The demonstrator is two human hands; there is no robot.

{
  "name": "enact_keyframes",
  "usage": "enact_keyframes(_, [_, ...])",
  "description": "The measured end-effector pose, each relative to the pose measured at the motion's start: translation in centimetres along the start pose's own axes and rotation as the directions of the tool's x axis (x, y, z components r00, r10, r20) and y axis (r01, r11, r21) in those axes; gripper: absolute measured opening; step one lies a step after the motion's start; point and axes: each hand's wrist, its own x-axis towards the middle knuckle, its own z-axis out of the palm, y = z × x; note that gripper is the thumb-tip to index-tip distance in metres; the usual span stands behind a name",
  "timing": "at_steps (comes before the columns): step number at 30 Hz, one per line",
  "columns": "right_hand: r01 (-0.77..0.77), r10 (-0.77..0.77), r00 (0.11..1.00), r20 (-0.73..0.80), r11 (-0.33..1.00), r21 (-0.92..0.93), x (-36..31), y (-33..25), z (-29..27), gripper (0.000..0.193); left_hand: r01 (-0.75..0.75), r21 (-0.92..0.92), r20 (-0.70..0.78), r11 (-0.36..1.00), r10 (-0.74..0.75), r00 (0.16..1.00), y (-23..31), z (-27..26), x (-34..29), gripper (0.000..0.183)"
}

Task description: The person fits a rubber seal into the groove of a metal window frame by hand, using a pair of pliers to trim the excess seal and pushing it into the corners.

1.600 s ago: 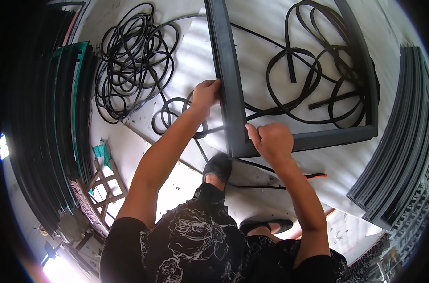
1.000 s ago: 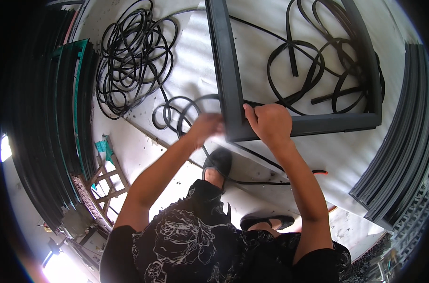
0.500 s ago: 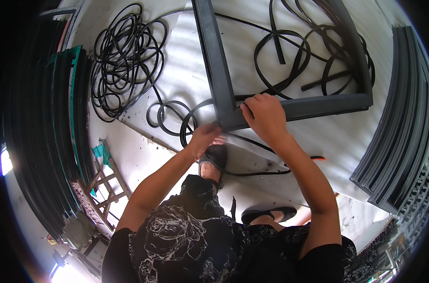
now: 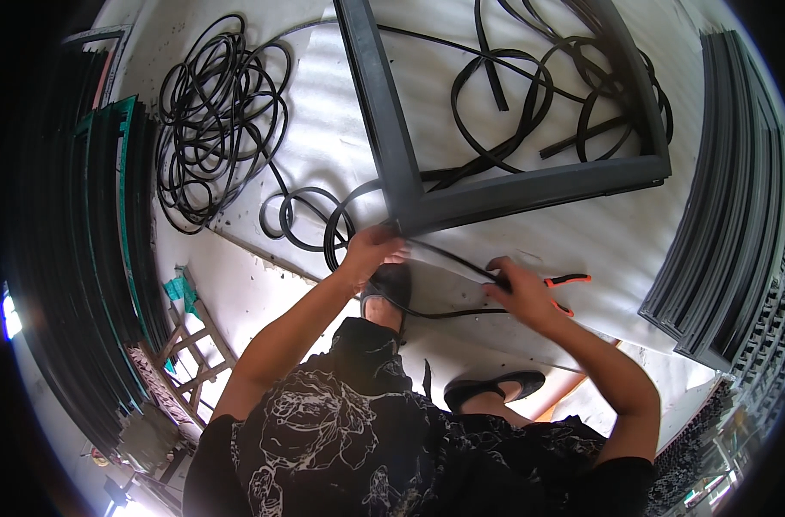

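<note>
Below the near left corner of a dark grey rectangular frame (image 4: 530, 191), a thin, flexible black strip (image 4: 461, 261) slants down between two hands! The right hand (image 4: 525, 295) has it, fingers curled closed around the strip, clear of the frame. The left hand (image 4: 372, 253), half-curled and blurred, is right at that corner; whether it grips strip or frame, I cannot tell. Just beside the right hand, an orange-and-black handled tool (image 4: 569, 279)! Within the frame's outline, loose black loops (image 4: 497, 86); off left, a big black tangle (image 4: 220, 121); far right, stacked long grey profiles (image 4: 711, 215).
</note>
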Motion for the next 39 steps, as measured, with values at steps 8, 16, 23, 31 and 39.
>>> enact_keyframes(8, [-0.014,0.016,0.991,0.132,1.0,-0.017,-0.7,-3.1,-14.3,0.02,-0.024,-0.088,-0.111,0.996,0.014,0.994,-1.2,0.8,0.5,0.023])
enact_keyframes(16, [-0.256,0.194,0.957,0.216,0.915,0.312,-1.8,-0.2,-12.3,0.016,-0.24,0.673,0.087,0.699,0.248,0.965,-0.9,-0.4,0.3,0.034])
enact_keyframes(23, [-0.375,0.211,0.927,0.312,0.58,0.723,0.1,-0.7,-12.1,0.026,-0.328,0.874,0.324,-0.359,-0.074,0.943,2.7,3.0,-5.7,0.014])
enact_keyframes(31, [-0.344,0.196,0.937,0.288,0.392,0.853,-0.5,-1.1,-13.5,0.03,-0.612,0.785,0.603,0.095,-0.339,0.722,0.2,5.7,-6.1,0.022])
enact_keyframes(39, [-0.278,0.3,0.953,0.03,0.838,0.47,0.2,1.6,-13.3,0.022,0.162,0.32,0.697,0.933,-0.348,0.627,3.5,14.6,-4.3,0.044])
